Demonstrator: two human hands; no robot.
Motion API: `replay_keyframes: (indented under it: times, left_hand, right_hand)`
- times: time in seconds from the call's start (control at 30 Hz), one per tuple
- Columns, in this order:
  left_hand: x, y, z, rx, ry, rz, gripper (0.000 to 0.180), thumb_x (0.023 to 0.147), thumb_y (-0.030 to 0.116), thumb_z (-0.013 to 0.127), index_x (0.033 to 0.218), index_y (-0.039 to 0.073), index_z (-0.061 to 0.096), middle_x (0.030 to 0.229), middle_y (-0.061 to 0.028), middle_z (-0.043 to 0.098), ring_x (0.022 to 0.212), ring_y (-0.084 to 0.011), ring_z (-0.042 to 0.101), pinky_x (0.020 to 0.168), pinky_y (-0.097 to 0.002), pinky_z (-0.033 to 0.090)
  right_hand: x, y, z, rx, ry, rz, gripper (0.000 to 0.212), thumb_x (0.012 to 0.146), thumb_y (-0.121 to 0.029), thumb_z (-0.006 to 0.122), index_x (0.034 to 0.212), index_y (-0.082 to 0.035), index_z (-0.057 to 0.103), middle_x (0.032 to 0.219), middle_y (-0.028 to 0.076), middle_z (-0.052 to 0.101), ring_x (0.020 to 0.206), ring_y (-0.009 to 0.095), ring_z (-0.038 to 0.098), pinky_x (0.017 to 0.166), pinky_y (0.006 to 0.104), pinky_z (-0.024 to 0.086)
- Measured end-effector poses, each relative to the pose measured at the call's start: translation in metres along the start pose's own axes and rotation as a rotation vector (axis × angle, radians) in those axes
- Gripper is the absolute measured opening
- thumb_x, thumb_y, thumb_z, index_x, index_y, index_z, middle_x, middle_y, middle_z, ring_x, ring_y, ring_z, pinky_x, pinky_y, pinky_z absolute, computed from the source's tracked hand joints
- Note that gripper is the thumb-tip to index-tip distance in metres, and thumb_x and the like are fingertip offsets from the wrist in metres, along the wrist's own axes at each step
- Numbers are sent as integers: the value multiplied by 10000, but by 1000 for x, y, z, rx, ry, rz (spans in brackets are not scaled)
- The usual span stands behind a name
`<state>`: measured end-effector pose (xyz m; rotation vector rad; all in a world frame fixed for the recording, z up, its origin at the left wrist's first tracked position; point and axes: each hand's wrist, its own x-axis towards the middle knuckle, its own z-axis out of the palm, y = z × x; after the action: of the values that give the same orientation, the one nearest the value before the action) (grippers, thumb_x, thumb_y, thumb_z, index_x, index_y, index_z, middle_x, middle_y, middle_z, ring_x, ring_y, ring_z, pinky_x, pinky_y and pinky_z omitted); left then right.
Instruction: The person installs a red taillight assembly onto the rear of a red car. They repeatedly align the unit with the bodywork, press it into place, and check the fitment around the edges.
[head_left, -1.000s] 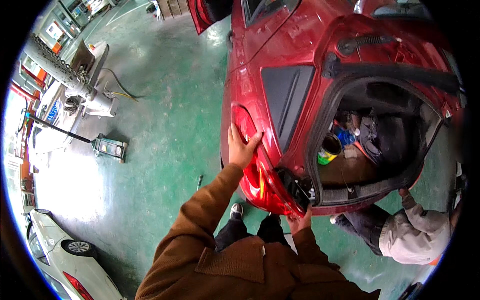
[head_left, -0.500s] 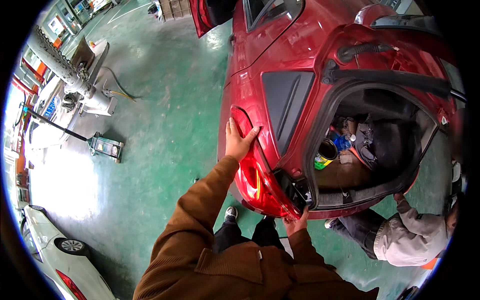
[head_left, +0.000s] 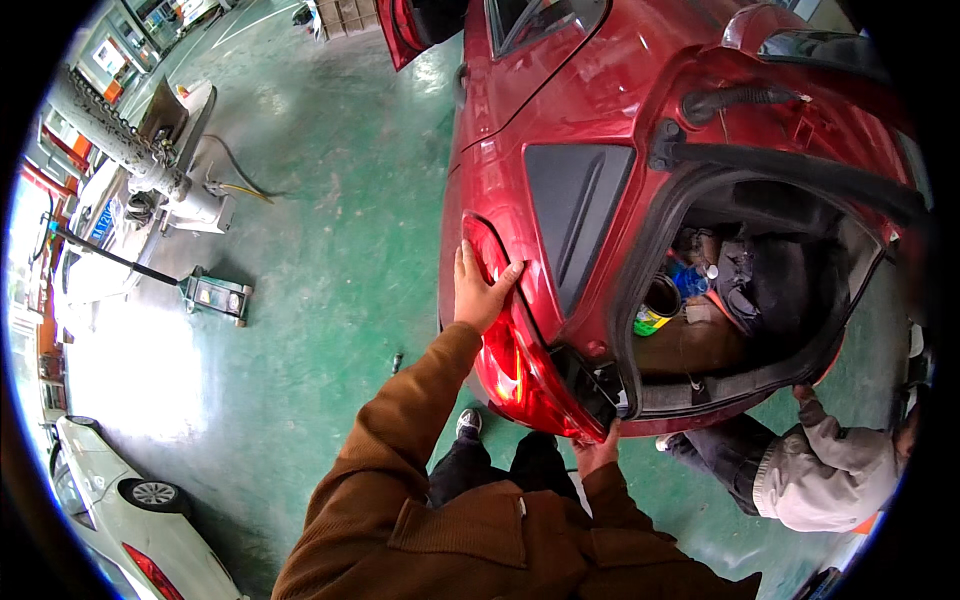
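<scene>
A red tail light (head_left: pixel 515 375) sits at the rear corner of a red car (head_left: pixel 490 170), with a bright reflection along its lens. Across its upper part my left hand (head_left: pixel 482 288) lies flat, fingers stretched and thumb spread toward the body panel. My right hand (head_left: pixel 598 452) grips the light's lower inner corner, thumb up on the edge and the other fingers mostly hidden underneath. Beside the light is the boot opening (head_left: pixel 632 300), holding a black-and-green tin (head_left: pixel 655 305), a blue item (head_left: pixel 688 280) and a dark bag (head_left: pixel 770 285).
Another person (head_left: pixel 825 465) in a light jacket crouches at the right, a hand at the rear bumper. On the green floor (head_left: pixel 310 200) stand a trolley jack (head_left: pixel 215 295) and a lift post (head_left: pixel 130 135). A white car (head_left: pixel 130 500) is at lower left; a small dark object (head_left: pixel 397 362) lies nearby.
The view has shifted slightly, showing more of the small dark object on the floor. Both hands keep nearly the same places on the tail light.
</scene>
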<state>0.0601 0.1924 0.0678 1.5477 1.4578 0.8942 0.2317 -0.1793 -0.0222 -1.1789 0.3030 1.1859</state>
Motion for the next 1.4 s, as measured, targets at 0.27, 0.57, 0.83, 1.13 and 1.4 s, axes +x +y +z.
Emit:
replay_keyframes:
  times: [0.27,0.57,0.83,1.13,1.4]
  left_hand:
    - [5,-16,8,-33,55,61,1141,867,582,784,1582,-110,226,1607,-369,268,1513,-468,294,1246,-475,276]
    - [53,1,-16,-427,15,-135,679,1018,491,647,1409,-61,588,1241,-149,697,1144,-240,630,1022,-367,476]
    - [91,-5,-25,-339,-202,-416,505,911,630,712,1007,135,692,875,23,638,819,-110,547,741,-324,423]
    - [121,0,-46,-403,-440,-593,502,961,589,556,1064,111,672,1000,22,669,922,-165,535,954,-433,375]
    - [109,15,-50,-331,-432,-552,518,956,575,512,1026,73,624,948,-18,623,830,-177,490,839,-425,441]
  right_hand:
    - [-6,-12,21,5,84,42,772,950,-757,507,1256,-65,664,1163,124,743,1002,266,695,867,392,519]
    - [-11,-4,17,32,66,-3,580,978,-667,582,1160,-123,662,993,92,736,862,243,701,732,404,569]
    - [-17,-4,22,75,126,-115,576,973,-529,679,1261,-36,604,1099,106,699,872,245,715,660,366,592]
    - [-15,3,21,80,84,-142,625,1015,-463,633,1416,8,539,1236,137,654,1047,253,697,858,386,591]
    - [-4,45,-31,23,267,-166,560,1130,-403,387,1482,15,508,1458,149,578,1335,244,554,1131,404,427]
